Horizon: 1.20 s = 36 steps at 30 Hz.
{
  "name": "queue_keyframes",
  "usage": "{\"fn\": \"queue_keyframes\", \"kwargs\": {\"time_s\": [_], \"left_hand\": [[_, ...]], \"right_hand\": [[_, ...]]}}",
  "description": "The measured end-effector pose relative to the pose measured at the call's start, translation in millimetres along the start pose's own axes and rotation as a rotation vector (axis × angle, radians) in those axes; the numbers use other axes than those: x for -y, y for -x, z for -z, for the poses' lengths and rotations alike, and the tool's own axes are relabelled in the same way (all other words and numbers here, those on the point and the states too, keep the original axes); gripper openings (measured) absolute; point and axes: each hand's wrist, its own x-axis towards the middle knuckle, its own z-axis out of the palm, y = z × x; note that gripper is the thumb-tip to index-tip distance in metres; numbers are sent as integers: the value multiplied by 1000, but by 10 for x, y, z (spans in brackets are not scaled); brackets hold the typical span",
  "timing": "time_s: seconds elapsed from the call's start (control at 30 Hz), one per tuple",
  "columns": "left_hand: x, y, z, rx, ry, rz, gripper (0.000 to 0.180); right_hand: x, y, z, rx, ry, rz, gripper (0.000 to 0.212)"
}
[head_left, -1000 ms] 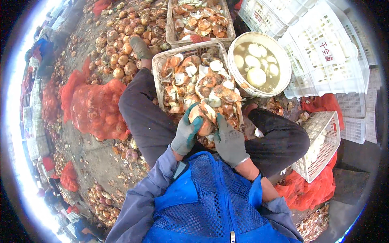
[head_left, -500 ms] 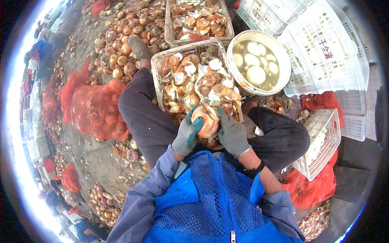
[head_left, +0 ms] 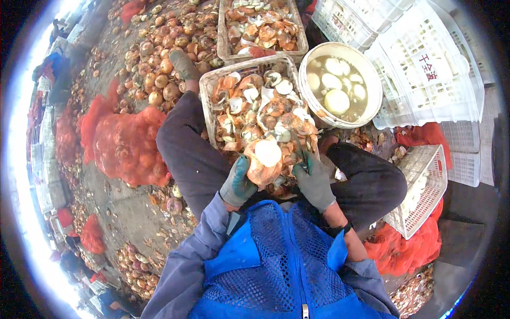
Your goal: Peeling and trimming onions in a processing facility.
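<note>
My left hand, in a grey and green glove, is closed round a brown-skinned onion. A flat white cut face shows on the onion's upper side. My gloved right hand is just right of the onion and apart from it, its fingers closed on a knife. The thin dark blade points away from me and is hard to make out against the peels. Beneath and beyond both hands stands a crate full of onion skins and cut-off pieces.
A white bucket at the right holds peeled onions in murky water. Behind is another crate of skins. White crates stand stacked at the right, near a tilted basket. Loose onions and a red net sack lie left.
My right hand has come away from the onion, slightly right and down. The onion has turned in my left hand, and its white cut face now shows.
</note>
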Motion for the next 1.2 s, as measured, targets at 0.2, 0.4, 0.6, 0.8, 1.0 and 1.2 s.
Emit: {"fn": "queue_keyframes", "kwargs": {"time_s": [0.2,0.4,0.6,0.8,1.0,1.2], "left_hand": [[21,-42,-19,-95,39,20,82],[-145,-147,-449,-59,-370,-79,114],[-195,-165,-515,-35,-460,-84,118],[-179,-192,-393,-57,-686,-110,108],[-120,-216,-406,-10,-1097,-145,101],[-161,-155,-531,-57,-749,109,82]], "right_hand": [[281,-112,80,145,-395,-216,27],[75,-181,-78,355,-653,-234,34],[185,-100,75,409,-702,-115,50],[-69,-140,-3,294,-953,-408,48],[143,-243,144,147,-1217,-506,41],[186,-236,213,142,-846,-446,47]]}}
